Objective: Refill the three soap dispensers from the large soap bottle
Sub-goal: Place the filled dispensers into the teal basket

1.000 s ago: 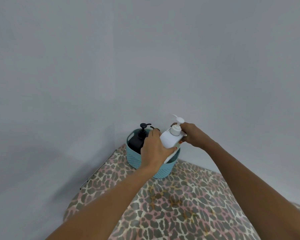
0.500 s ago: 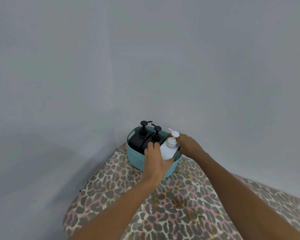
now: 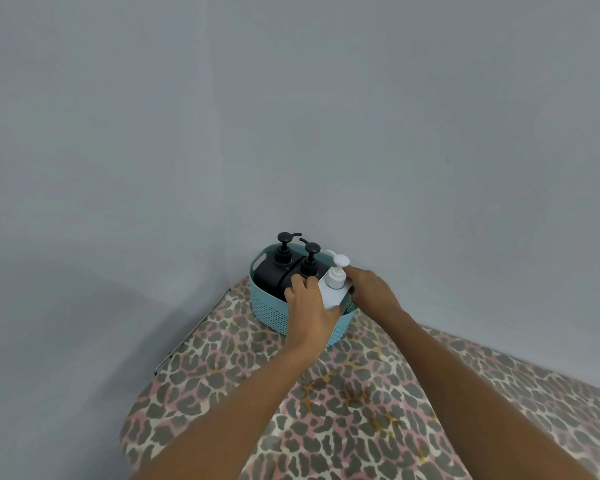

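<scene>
Both hands are closed around the white dispenser (image 3: 334, 289), which sits upright in the right end of the teal basket (image 3: 272, 315), its pump head clear above the rim. The left hand (image 3: 309, 315) wraps the near side of the body with fingers curled over its left shoulder; the right hand (image 3: 369, 289) holds the far right side, just below the pump collar. Two black dispensers (image 3: 281, 268) stand beside it in the basket, the nearer one touching or almost touching the white one. The basket rests near the far corner of the table (image 3: 343, 403), close to both walls. No large soap bottle shows. The white dispenser looks like smooth, stiff plastic, likely light if nearly empty, and probably slick if any soap film is on it. The flat body sides give the best purchase; the pump spout is thin and would flex or depress, so it makes a poor handle. Packed this tightly, it should come straight up, or the neighbours and the light basket may tip with it.
</scene>
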Demonstrator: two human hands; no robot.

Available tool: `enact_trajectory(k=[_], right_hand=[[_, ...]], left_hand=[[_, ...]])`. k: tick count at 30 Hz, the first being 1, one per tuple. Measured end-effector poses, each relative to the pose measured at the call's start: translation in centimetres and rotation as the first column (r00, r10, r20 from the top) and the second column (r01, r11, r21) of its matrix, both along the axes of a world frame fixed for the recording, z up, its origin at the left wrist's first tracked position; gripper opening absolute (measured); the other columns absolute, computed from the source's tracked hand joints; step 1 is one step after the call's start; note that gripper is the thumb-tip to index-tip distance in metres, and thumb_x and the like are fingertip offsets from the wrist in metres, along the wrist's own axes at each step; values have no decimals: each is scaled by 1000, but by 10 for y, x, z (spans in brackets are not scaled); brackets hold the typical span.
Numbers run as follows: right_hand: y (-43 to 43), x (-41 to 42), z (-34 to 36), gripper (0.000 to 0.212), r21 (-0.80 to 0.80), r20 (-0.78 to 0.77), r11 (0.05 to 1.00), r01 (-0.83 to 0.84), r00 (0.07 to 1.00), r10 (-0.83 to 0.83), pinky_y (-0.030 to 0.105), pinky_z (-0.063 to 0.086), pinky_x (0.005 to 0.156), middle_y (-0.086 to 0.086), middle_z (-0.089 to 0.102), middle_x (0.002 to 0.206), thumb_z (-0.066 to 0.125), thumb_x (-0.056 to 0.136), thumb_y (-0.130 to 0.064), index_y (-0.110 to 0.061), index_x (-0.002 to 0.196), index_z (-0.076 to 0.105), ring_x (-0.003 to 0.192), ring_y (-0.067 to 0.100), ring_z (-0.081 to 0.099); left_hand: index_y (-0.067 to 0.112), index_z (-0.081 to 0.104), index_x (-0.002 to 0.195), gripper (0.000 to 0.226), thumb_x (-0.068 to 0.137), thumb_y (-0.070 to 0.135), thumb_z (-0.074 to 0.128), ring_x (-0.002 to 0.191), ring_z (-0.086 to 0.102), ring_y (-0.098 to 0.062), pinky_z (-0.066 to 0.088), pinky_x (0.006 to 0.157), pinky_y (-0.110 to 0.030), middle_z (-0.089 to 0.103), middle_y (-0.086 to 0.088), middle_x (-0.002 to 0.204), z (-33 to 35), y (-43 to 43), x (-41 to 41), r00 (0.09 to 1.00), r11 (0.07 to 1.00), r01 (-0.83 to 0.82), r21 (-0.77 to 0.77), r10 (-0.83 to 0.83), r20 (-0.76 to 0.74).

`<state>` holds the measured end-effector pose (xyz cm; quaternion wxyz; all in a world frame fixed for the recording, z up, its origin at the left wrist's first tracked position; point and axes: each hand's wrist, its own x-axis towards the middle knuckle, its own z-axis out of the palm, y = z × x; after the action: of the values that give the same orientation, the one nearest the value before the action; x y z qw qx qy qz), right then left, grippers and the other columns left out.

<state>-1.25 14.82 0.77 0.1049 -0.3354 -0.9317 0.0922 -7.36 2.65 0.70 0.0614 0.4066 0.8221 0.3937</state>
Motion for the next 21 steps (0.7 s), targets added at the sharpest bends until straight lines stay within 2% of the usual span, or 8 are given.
enact_trajectory(k=[2, 5, 8, 12, 16, 21], right_hand=[[-2, 3, -1, 46, -52, -40, 998, -32, 999, 30, 25, 31, 66, 16, 62, 111, 40, 87, 3, -13, 129, 48, 81, 20, 46], [-9, 13, 1, 40, -111, -158, 993, -43, 987, 25, 24, 37, 70, 14, 63, 115, 49, 87, 0, -12, 125, 54, 95, 27, 57], [-19, 27, 5, 38, -163, -222, 986, -23, 975, -14, 27, 41, 92, 9, 58, 128, 54, 89, -8, -10, 127, 54, 115, 25, 54], [-29, 51, 10, 36, -178, -189, 984, -9, 982, -25, 28, 37, 101, 7, 55, 133, 56, 90, -16, -10, 126, 54, 122, 21, 50], [-40, 83, 12, 35, -166, -208, 986, 22, 977, -57, 29, 38, 102, 6, 55, 131, 57, 90, -18, -10, 124, 55, 121, 19, 49], [-49, 136, 15, 29, -144, -259, 985, 92, 957, -128, 29, 44, 94, 7, 59, 122, 58, 90, -18, -9, 118, 60, 111, 18, 55]], left_hand=[[6, 45, 122, 45, 84, 22, 63, 115, 36, -25, 35, 94, -27, 36, -11, 126, 1, -1, 0, 1000, 1000, 3, -10, -3, 5], [5, 46, 122, 44, 84, 20, 63, 116, 36, -26, 36, 94, -29, 36, -12, 127, 2, -3, -1, 1000, 1000, 19, -20, -19, 13], [5, 46, 126, 43, 86, 16, 60, 118, 38, -26, 36, 96, -29, 38, -12, 129, 3, -7, -1, 998, 998, 60, -14, -60, 20], [6, 49, 124, 40, 86, 11, 60, 117, 44, -25, 38, 96, -27, 44, -12, 127, 5, -16, 5, 994, 995, 99, 33, -100, 33], [6, 53, 119, 36, 85, 8, 61, 113, 47, -24, 39, 94, -27, 49, -12, 121, 12, -22, 22, 986, 984, 153, 97, -158, 46], [4, 53, 118, 33, 86, 7, 59, 111, 50, -21, 39, 91, -24, 52, -12, 117, 24, -22, 56, 971, 962, 231, 145, -238, 33]])
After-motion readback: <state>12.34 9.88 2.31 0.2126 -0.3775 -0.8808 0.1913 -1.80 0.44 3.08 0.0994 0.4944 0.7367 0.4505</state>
